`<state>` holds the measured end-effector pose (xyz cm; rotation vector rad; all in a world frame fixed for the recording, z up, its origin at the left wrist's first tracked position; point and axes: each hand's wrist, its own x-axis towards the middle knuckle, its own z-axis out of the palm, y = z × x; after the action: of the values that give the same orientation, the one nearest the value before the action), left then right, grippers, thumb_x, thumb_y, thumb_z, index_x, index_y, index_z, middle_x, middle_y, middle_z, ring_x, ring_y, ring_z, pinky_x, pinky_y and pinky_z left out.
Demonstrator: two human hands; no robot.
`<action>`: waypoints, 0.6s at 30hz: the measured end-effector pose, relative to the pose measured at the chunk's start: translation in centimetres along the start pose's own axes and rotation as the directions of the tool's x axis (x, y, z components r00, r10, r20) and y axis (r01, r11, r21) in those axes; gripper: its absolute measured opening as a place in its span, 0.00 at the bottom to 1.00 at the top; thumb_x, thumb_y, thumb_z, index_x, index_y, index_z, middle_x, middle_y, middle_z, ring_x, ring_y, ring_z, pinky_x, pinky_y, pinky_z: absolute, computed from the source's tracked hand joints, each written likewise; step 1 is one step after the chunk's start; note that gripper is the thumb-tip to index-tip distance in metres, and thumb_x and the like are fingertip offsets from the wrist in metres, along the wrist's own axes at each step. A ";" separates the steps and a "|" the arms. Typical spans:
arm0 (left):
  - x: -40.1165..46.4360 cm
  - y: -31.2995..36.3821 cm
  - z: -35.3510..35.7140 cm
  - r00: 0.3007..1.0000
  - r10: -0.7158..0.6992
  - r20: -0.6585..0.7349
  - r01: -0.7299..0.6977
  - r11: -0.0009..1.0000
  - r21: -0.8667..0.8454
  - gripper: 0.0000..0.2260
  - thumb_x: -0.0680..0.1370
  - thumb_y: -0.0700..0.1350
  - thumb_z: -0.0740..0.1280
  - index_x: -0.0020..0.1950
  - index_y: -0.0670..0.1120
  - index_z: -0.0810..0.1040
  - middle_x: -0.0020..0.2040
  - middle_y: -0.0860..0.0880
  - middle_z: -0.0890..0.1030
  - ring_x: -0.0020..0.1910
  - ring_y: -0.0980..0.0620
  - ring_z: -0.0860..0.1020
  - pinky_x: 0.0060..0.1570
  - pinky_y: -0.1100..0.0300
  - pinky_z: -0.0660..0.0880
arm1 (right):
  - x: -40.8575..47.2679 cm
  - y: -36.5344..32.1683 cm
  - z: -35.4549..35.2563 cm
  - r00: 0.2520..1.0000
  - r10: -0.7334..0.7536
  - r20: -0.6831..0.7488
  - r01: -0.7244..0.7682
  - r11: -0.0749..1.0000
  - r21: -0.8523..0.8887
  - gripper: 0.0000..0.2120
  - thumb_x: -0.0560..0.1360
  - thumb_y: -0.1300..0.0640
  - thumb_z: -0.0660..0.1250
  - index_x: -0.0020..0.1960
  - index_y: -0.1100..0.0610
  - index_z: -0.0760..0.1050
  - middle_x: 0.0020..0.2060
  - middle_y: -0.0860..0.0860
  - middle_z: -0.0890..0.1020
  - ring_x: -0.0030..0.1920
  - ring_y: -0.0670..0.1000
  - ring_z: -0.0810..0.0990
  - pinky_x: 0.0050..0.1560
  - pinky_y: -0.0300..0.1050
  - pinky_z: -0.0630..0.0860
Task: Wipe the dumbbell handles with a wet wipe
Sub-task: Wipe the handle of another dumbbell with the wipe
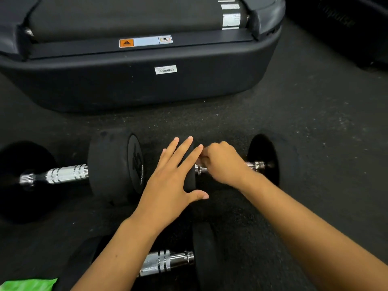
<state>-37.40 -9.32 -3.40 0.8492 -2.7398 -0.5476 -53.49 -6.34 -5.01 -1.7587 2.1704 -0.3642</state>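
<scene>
Three dumbbells lie on the floor [315, 114]. Right hand [222, 162] clenches round the right dumbbell's handle [255, 164], wipe unseen; left hand [170, 181] flat, steadying its plate. Two handles apparently pending.

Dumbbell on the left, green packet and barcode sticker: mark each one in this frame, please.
Left dumbbell [63, 175]: head view, on the chrome knurled handle.
Green packet [29, 285]: head view, on its top face at the bottom left corner.
Barcode sticker [165, 69]: head view, on the middle of the white label on the treadmill's rear cover.
</scene>
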 end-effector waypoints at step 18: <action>-0.1 -0.1 0.3 0.999 0.008 -0.032 -0.007 1.000 0.017 0.41 0.68 0.57 0.73 0.73 0.59 0.51 0.76 0.59 0.48 0.74 0.59 0.40 0.71 0.59 0.40 | -4.2 3.0 5.1 0.749 -0.527 -0.401 0.442 0.849 -0.289 0.15 0.75 0.62 0.59 0.58 0.66 0.77 0.57 0.61 0.79 0.59 0.59 0.77 0.62 0.53 0.71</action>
<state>-37.36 -9.21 -3.74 0.8436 -2.7213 -0.5049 -53.29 -1.56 -10.51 -2.5715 2.0351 -0.8240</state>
